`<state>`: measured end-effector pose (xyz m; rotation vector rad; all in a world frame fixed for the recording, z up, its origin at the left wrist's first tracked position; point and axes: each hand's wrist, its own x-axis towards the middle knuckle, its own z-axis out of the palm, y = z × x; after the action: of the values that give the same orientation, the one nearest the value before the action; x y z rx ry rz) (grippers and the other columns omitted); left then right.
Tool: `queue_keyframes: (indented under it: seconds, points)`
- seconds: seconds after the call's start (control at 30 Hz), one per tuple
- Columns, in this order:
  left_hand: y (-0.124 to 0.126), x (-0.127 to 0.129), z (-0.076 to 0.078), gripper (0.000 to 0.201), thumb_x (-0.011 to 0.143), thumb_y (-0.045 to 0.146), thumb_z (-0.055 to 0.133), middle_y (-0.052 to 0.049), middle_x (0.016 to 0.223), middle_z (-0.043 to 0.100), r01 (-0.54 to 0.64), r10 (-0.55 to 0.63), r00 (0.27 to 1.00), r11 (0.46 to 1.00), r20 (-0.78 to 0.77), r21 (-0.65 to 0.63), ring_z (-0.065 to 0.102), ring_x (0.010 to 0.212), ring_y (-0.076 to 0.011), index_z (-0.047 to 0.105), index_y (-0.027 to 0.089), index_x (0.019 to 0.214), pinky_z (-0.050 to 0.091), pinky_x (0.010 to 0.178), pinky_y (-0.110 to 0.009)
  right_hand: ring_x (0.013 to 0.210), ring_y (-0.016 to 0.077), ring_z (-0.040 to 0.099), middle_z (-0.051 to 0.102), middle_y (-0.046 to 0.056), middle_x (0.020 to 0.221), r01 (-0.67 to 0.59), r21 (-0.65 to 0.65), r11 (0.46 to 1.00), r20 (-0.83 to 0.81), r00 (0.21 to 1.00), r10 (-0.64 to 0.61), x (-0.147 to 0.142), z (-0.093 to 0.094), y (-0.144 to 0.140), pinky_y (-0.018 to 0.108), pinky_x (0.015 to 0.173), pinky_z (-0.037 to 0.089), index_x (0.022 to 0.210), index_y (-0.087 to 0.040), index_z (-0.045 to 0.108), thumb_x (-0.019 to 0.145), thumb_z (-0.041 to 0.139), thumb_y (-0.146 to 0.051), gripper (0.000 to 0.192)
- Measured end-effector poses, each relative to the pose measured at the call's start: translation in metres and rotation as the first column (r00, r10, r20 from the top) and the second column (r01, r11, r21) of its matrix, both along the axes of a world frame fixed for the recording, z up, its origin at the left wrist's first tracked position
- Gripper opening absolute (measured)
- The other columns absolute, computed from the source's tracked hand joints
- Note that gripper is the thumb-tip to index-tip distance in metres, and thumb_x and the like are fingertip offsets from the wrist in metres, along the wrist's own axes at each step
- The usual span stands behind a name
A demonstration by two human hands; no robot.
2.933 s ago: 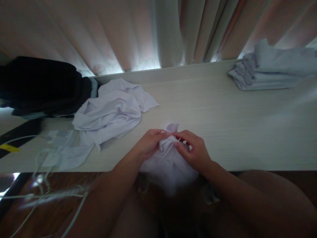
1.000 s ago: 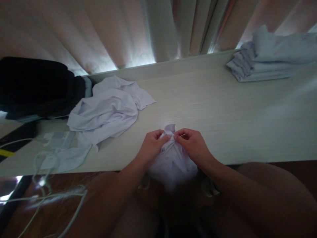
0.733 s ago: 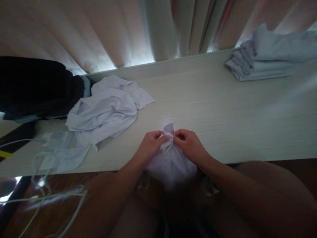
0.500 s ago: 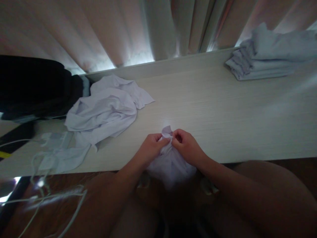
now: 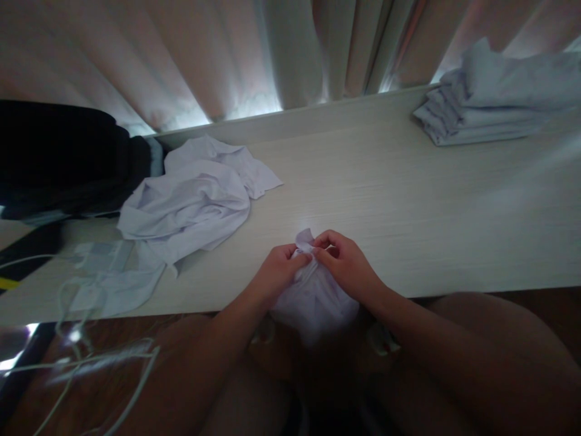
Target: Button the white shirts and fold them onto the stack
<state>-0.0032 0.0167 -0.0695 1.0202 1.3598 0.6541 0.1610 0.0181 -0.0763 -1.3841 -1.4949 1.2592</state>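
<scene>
I have both hands pinched on a white garment [image 5: 313, 297] at the near edge of the table [image 5: 408, 200], its lower part hanging over the edge toward my lap. My left hand [image 5: 279, 272] grips the bunched cloth from the left, and my right hand [image 5: 347, 266] grips it from the right, fingertips of the two nearly meeting at a small peak of fabric that sticks up between them. To the left on the table lies a crumpled white shirt [image 5: 195, 200], well apart from my hands, with a dark bag [image 5: 63, 157] behind it and white cables [image 5: 82, 327] trailing off the corner. A folded stack of pale clothes [image 5: 494, 97] sits at the far right, against the curtain [image 5: 227, 54].
</scene>
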Motion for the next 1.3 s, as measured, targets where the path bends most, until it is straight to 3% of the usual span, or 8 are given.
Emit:
queue_keyframes:
  seconds: [0.2, 0.37, 0.53, 0.67, 0.8, 0.97, 1.17, 1.3]
  points:
    - [-0.003, 0.002, -0.006, 0.030, 0.077, 0.041, 0.072, -0.002, 0.074, 0.068, -0.037, 0.044, 0.991, 0.998, 0.125, -0.055, 0.055, 0.058, -0.0115, 0.075, 0.015, 0.091, 0.036, 0.050, -0.021, 0.062, 0.0135, 0.058, 0.068, 0.001, 0.075, 0.022, -0.035, 0.999, 0.000, 1.000, -0.022, 0.002, -0.003, 0.005, 0.025, 0.057, 0.043, 0.083, -0.018, 0.067, 0.079, 0.064, -0.026, 0.009]
    - [-0.006, 0.005, -0.011, 0.029, 0.079, 0.038, 0.070, -0.001, 0.070, 0.066, -0.052, 0.059, 0.991, 0.996, 0.117, -0.067, 0.048, 0.049, -0.0092, 0.074, 0.015, 0.097, 0.031, 0.046, -0.021, 0.060, 0.0130, 0.057, 0.068, 0.002, 0.072, 0.040, -0.028, 0.999, 0.011, 0.999, -0.040, 0.002, -0.002, 0.006, 0.025, 0.057, 0.043, 0.081, -0.017, 0.070, 0.077, 0.065, -0.026, 0.011]
    - [-0.008, 0.011, -0.009, 0.029, 0.077, 0.033, 0.072, -0.007, 0.085, 0.073, -0.135, 0.137, 0.967, 0.991, 0.217, -0.022, 0.062, 0.068, -0.0161, 0.074, 0.013, 0.098, 0.045, 0.061, -0.025, 0.058, 0.0132, 0.056, 0.067, 0.002, 0.069, 0.094, -0.053, 0.994, -0.032, 0.995, -0.096, -0.002, -0.004, 0.003, 0.025, 0.056, 0.043, 0.080, -0.016, 0.070, 0.076, 0.066, -0.030, 0.014]
    - [-0.008, 0.015, -0.010, 0.032, 0.075, 0.030, 0.073, -0.007, 0.089, 0.073, -0.163, 0.151, 0.946, 0.987, 0.286, 0.018, 0.066, 0.079, -0.0199, 0.072, 0.014, 0.102, 0.049, 0.072, -0.028, 0.064, 0.0152, 0.059, 0.069, 0.003, 0.075, 0.132, -0.105, 0.986, -0.098, 0.985, -0.143, -0.005, -0.009, 0.003, 0.025, 0.058, 0.044, 0.081, -0.016, 0.070, 0.075, 0.067, -0.032, 0.017]
    - [-0.007, 0.012, -0.013, 0.031, 0.075, 0.029, 0.072, -0.006, 0.090, 0.074, -0.162, 0.143, 0.956, 0.985, 0.255, 0.053, 0.065, 0.078, -0.0190, 0.073, 0.016, 0.103, 0.049, 0.072, -0.028, 0.067, 0.0160, 0.059, 0.070, 0.005, 0.078, 0.122, -0.204, 0.971, -0.211, 0.963, -0.165, -0.005, -0.014, 0.003, 0.026, 0.059, 0.044, 0.083, -0.016, 0.072, 0.074, 0.067, -0.032, 0.019]
    - [-0.002, 0.007, -0.008, 0.031, 0.077, 0.035, 0.071, -0.005, 0.089, 0.074, -0.073, 0.060, 0.986, 0.994, 0.154, 0.080, 0.065, 0.078, -0.0187, 0.074, 0.016, 0.100, 0.048, 0.071, -0.027, 0.064, 0.0152, 0.057, 0.069, 0.004, 0.076, 0.069, -0.304, 0.950, -0.311, 0.936, -0.167, -0.003, -0.012, 0.001, 0.026, 0.057, 0.043, 0.084, -0.016, 0.072, 0.074, 0.068, -0.033, 0.020]
    - [0.003, 0.005, 0.002, 0.029, 0.080, 0.040, 0.067, -0.005, 0.089, 0.075, -0.041, 0.048, 0.998, 0.985, -0.038, 0.167, 0.065, 0.081, -0.0197, 0.076, 0.016, 0.094, 0.048, 0.072, -0.027, 0.073, 0.0171, 0.061, 0.071, 0.005, 0.082, 0.117, -0.187, 0.975, -0.243, 0.957, -0.161, -0.002, -0.012, 0.002, 0.029, 0.068, 0.047, 0.083, -0.016, 0.072, 0.073, 0.068, -0.031, 0.018]
    - [0.003, 0.002, 0.003, 0.028, 0.080, 0.041, 0.068, -0.002, 0.076, 0.071, -0.039, 0.048, 0.997, 0.990, -0.063, 0.138, 0.059, 0.065, -0.0148, 0.074, 0.016, 0.090, 0.043, 0.059, -0.023, 0.074, 0.0177, 0.062, 0.071, 0.005, 0.083, 0.137, -0.144, 0.980, -0.181, 0.970, -0.163, -0.001, -0.015, 0.002, 0.028, 0.066, 0.047, 0.083, -0.016, 0.072, 0.075, 0.068, -0.032, 0.018]
